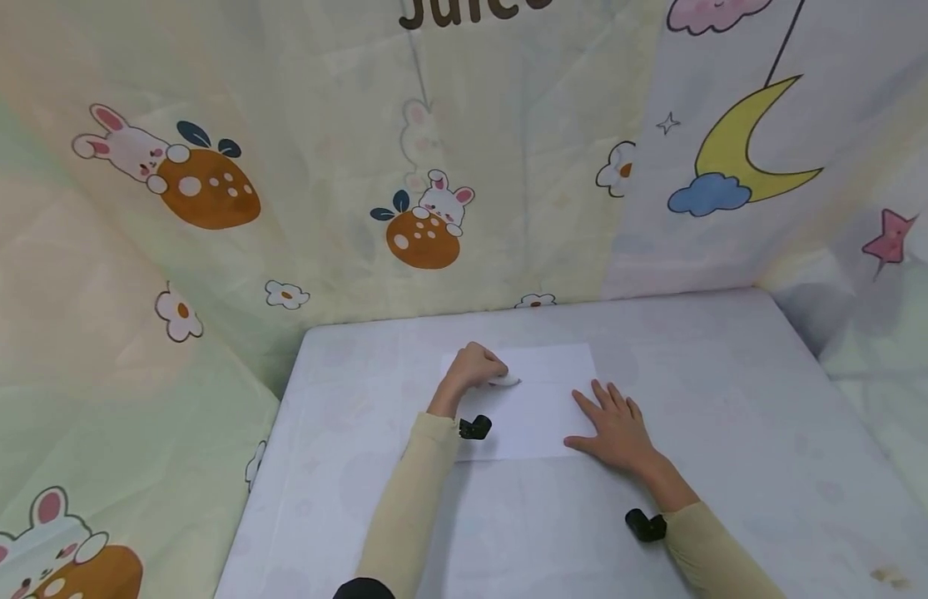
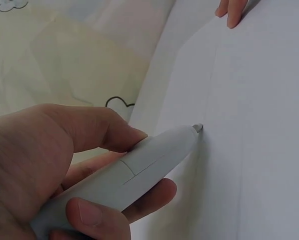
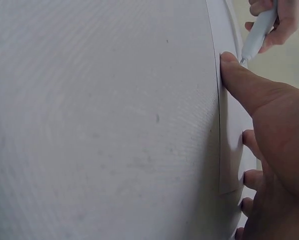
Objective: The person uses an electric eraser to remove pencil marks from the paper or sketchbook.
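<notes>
My left hand [image 1: 473, 366] grips a thick white pen-shaped tool [image 2: 154, 160] with a short, narrow tip. In the left wrist view, the thumb and fingers wrap its body, and the tip meets a white sheet of paper [image 1: 538, 424]. A faint straight line crosses the sheet near the tip. My right hand [image 1: 621, 433] lies with fingers spread at the sheet's right edge, thumb and fingertips resting on it. The right wrist view shows that thumb [image 3: 239, 75] along the paper's near edge, with the tool beyond it.
The sheet lies on a table [image 1: 359, 499] with a pale cloth. Behind it hangs a printed curtain [image 1: 321, 166] with bunnies and a moon. Black camera pieces [image 1: 476, 428] sit at both wrists. A small brownish mark [image 1: 890, 576] shows at the lower right.
</notes>
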The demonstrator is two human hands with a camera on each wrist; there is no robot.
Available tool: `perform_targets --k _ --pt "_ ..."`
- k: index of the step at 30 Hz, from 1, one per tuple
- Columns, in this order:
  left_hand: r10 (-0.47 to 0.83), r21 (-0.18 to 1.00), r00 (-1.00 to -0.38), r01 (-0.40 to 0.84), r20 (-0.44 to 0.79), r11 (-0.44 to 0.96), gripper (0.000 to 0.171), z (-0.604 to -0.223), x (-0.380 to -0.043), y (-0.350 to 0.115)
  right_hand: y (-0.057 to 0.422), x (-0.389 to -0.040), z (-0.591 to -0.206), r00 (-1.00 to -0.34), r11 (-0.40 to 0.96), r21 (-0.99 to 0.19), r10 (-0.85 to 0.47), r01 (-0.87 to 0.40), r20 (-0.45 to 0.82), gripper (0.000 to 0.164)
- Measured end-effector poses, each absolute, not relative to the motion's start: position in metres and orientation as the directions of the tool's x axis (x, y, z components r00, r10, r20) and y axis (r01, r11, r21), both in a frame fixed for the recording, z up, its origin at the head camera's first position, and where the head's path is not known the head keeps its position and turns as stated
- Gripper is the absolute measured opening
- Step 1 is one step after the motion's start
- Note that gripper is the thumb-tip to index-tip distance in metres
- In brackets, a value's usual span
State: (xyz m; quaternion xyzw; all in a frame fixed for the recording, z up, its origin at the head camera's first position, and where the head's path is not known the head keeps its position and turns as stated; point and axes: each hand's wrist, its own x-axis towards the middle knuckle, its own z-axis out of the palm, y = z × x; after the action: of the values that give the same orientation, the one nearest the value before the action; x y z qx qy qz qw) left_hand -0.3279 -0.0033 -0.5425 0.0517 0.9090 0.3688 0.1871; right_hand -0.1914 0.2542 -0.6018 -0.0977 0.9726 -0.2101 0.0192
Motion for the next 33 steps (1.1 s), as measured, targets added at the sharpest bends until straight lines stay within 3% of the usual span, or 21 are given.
perform_targets --k 33 --pt "0.216 0.689 -0.944 -0.015 -0.247 0.725 0.014 -0.5427 -0.3185 -0.0089 0.2514 -0.1891 -0.6052 -0.980 0.891 -0.416 -0.198 -0.183 0.006 0.089"
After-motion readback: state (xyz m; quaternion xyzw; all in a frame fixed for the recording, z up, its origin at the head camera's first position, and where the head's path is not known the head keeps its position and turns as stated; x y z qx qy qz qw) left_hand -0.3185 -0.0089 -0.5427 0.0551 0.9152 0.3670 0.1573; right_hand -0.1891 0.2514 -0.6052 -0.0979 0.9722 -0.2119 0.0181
